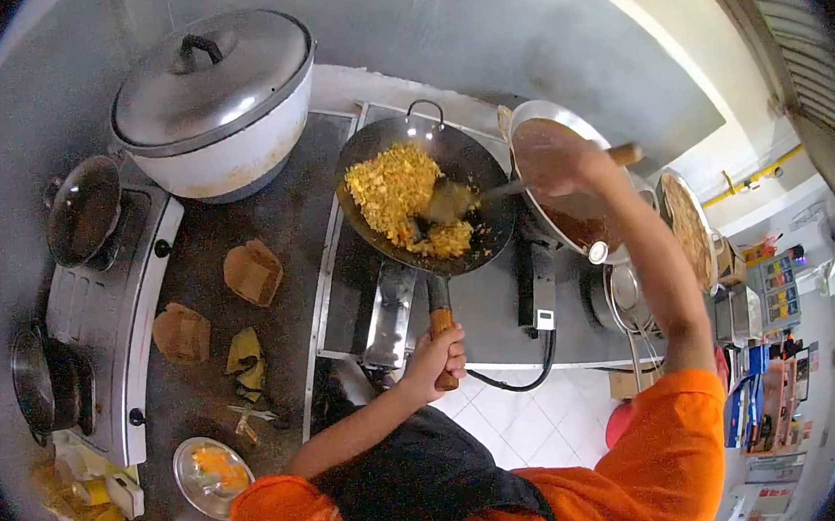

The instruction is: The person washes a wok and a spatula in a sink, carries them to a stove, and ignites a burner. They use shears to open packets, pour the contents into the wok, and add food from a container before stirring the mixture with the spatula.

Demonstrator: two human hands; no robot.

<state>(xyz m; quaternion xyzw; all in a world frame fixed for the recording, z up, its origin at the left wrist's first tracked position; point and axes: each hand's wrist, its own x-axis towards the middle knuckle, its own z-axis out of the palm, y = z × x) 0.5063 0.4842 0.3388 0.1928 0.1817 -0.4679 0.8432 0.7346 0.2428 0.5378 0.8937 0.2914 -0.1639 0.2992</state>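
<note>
My left hand (434, 364) is wrapped round the wooden handle of a dark wok (355, 156). Yellow fried rice (393, 194) fills the left and middle of the wok. My right hand (569, 163), blurred by motion, grips a long spatula (506, 189) near its wooden end. The spatula's blurred blade is down in the rice at the wok's right side. Behind my right hand stands a wide pan of reddish-brown sauce (564, 218).
A large lidded pot (217, 159) stands at the back left. Beside it, a two-burner stove (102, 321) carries two small pans. Brown paper pieces (253, 273) and a plate with orange food (214, 476) lie on the counter. More pans are at the right.
</note>
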